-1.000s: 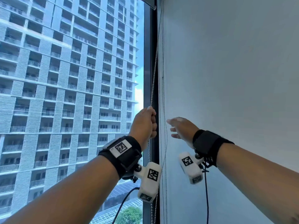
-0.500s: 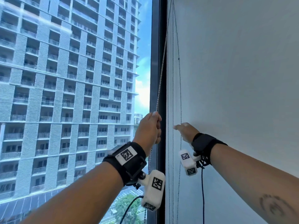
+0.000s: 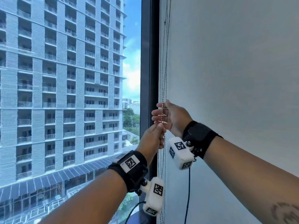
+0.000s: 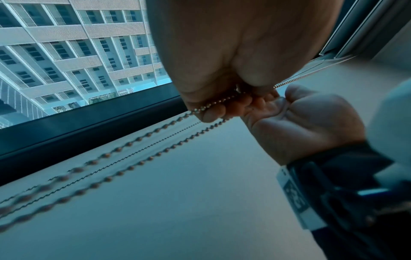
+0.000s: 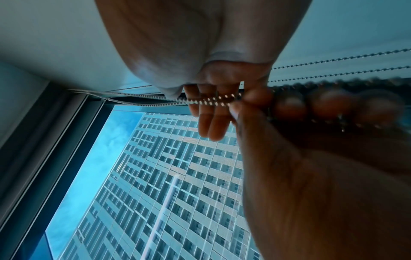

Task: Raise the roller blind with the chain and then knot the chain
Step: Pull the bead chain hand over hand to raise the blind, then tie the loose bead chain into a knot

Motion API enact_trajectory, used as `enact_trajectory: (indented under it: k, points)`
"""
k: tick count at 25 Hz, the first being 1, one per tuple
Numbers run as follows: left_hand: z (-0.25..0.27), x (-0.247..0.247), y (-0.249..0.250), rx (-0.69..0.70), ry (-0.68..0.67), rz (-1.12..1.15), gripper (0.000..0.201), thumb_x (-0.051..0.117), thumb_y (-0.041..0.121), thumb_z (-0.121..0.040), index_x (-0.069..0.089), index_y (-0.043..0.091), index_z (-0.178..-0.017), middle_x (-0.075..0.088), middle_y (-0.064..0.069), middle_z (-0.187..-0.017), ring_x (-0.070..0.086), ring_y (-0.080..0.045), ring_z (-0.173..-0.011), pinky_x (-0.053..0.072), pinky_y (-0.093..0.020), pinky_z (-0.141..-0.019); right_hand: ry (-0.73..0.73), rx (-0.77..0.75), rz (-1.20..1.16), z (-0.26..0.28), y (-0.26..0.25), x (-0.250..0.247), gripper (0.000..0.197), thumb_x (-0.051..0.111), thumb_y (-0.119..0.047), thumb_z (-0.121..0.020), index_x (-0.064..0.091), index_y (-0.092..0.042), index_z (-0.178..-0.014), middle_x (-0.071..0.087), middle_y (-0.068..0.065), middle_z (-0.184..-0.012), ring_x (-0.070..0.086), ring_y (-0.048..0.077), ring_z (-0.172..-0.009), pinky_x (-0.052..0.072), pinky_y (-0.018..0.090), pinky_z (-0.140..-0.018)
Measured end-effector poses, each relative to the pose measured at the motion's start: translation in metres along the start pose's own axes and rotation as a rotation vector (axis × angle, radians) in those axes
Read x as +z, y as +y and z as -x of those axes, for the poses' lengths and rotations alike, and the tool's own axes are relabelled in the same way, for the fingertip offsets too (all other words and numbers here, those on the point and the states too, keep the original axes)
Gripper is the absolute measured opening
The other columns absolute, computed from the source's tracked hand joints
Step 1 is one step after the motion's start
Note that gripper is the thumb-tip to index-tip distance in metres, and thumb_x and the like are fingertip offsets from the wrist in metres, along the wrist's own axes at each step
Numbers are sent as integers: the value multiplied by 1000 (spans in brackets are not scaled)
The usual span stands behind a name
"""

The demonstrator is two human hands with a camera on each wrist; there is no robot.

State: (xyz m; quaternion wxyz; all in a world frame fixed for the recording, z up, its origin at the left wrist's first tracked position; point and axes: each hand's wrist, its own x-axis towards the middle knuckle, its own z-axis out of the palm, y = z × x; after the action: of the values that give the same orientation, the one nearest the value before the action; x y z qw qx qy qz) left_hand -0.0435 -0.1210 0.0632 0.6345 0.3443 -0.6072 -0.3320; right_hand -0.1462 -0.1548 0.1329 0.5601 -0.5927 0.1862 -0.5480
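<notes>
Your inventory: bead chain (image 3: 162, 113), shiny metal, small round beads; wall (image 3: 234, 78), smooth matt paint, pale; window frame (image 3: 146, 62), dark matt metal; your wrist straps (image 3: 199, 136), black woven cloth; camera housings (image 3: 180, 152), white matt plastic.

I can read no words, brand names or numbers anywhere here. The only signs are square black-and-white coded markers: one on the white patch of my left wristband (image 3: 130, 163), two on the white camera block (image 3: 154, 198) under that wrist, and three on the white block (image 3: 180, 153) under my right wrist. In the left wrist view, a blurred marker sits on my right wristband (image 4: 294, 197); I cannot read it.
</notes>
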Motion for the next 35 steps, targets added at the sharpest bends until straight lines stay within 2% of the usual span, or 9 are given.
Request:
enact_trajectory:
  k: [4,8,10,14,19,24,28,32,35]
  points:
    - [10,-2,-26,-6,-19,-15,30,46,29,-104,58,14,-81,56,1,-71,52,-8,-61,41,-22,-61,4,-47,37,15,20,1,35,33,-31,-107,56,-6,-102,51,4,-68,41,16,-53,37,31,-54]
    - [32,-2,-52,-123,-98,104,26,47,33,-103,59,12,-93,64,-6,-85,60,-15,-71,48,-26,-63,37,-121,50,31,39,-4,28,33,-27,-107,53,-10,-98,37,-3,-61,23,11,-50,19,28,-50]
    - [45,1,-66,-152,-76,157,22,47,31,-104,55,12,-96,58,-2,-77,55,-13,-64,46,-22,-54,63,-146,24,40,49,-5,27,34,-28,-107,54,-12,-96,35,-3,-62,22,10,-51,16,29,-51]
    - [60,1,-91,-162,-32,227,24,54,39,-94,57,15,-96,56,0,-75,44,-25,-79,36,-40,-74,112,-141,-6,58,76,-8,27,36,-29,-106,55,-13,-96,35,-4,-62,20,11,-53,13,32,-54]
    - [70,2,-111,-156,-56,202,13,51,15,-93,60,13,-102,67,-5,-90,62,-22,-86,45,-43,-83,153,-103,42,84,109,-21,28,35,-29,-107,55,-14,-95,35,-4,-65,22,11,-54,16,30,-52]
    - [96,2,-126,6,-17,-100,44,49,-7,-87,52,12,-126,63,-3,-115,64,-9,-103,53,-24,-85,206,5,87,118,160,-40,29,35,-28,-107,56,-17,-91,36,-3,-66,31,8,-52,28,21,-50]
    - [119,6,-120,438,15,-614,42,52,4,-92,51,16,-132,50,1,-132,48,-5,-121,40,-20,-103,146,150,224,150,192,-52,20,38,-17,-102,56,-13,-93,41,3,-64,32,14,-55,30,24,-49]
    - [124,10,-118,636,-277,-1055,43,46,6,-84,67,16,-120,67,-3,-125,54,-15,-125,25,-34,-117,115,196,382,173,202,-62,22,41,-8,-102,59,-18,-92,55,0,-77,49,15,-66,43,20,-58]
    - [123,4,-123,589,-380,-1242,45,44,3,-83,67,12,-121,70,-7,-123,60,-20,-124,16,-36,-122,16,220,418,181,192,-70,20,41,-12,-102,54,-8,-88,40,1,-63,34,12,-55,28,28,-52]
